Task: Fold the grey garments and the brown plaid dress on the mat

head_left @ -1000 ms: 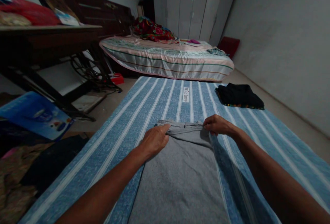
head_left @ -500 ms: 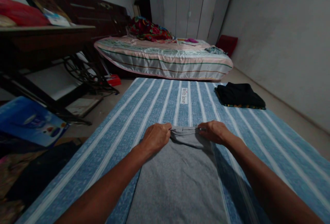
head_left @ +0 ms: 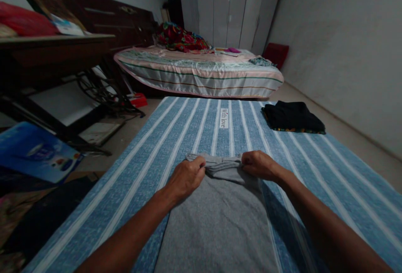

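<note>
Red plastic-looking bundle (head_left: pixel 28 19) at the far left sits on a dark table (head_left: pixel 69 49) with an iron wheel (head_left: pixel 96 86) below it. Near the table's foot is a blue box (head_left: pixel 40 151), with dark cloth (head_left: pixel 47 216) heaped just nearer, beside the blue-striped sheet (head_left: pixel 144 155). A small red box (head_left: pixel 138 100) is on the floor further back. The left hand (head_left: pixel 185 178) is closed, thumb and fingers pinching the gathered far edge of the grey cloth (head_left: pixel 216 222), which lies lengthwise on the sheet, its near end out of frame. Beyond it are a "With love" label (head_left: pixel 224 118) and another bed (head_left: pixel 201 74) with a flowered red blanket (head_left: pixel 184 38). The right hand (head_left: pixel 259 165), fingers curled shut, grips the edge's other end, hiding that corner. Folded black clothing (head_left: pixel 293 116) rests past it, near the bare wall (head_left: pixel 339 38).
</note>
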`<state>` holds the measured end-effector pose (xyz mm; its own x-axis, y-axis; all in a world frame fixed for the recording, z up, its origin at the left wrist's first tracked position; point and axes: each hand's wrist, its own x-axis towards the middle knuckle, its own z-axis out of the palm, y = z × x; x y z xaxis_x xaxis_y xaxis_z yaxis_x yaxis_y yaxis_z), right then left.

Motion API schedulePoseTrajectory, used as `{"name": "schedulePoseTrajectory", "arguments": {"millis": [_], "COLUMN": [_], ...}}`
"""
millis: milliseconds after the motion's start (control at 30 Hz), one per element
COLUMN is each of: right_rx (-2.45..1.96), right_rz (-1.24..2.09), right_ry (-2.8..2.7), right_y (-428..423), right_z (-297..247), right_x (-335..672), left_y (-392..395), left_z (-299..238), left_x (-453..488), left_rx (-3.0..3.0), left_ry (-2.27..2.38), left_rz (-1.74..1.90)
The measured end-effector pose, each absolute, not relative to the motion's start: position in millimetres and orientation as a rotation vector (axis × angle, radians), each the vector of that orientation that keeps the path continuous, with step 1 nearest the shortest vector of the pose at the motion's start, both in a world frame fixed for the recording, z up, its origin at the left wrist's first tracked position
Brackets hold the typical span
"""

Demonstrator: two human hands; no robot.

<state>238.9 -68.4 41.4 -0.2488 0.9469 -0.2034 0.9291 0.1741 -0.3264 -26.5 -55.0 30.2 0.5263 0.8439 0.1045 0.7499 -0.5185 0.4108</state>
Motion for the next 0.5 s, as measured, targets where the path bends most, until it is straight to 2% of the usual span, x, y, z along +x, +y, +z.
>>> {"name": "schedulePoseTrajectory", "arguments": {"millis": [233,400,500], "right_rx": [-2.085,-2.264,-2.211], "right_rz": [0.464,0.290,0.166], "right_ry": [-2.183,-2.041,-2.008], "right_y": [-62,-69,-85], "right_z": [42,31,25], "right_x": [250,248,238], "left_y": [-42,-47,-55], "left_z": [25,11,2], "left_x": [-14,-13,-16], "left_rx": [2.388,2.465,2.606], "left_ry": [1.443,1.340,1.254], "left_rz": [0.640,0.705,0.715]}}
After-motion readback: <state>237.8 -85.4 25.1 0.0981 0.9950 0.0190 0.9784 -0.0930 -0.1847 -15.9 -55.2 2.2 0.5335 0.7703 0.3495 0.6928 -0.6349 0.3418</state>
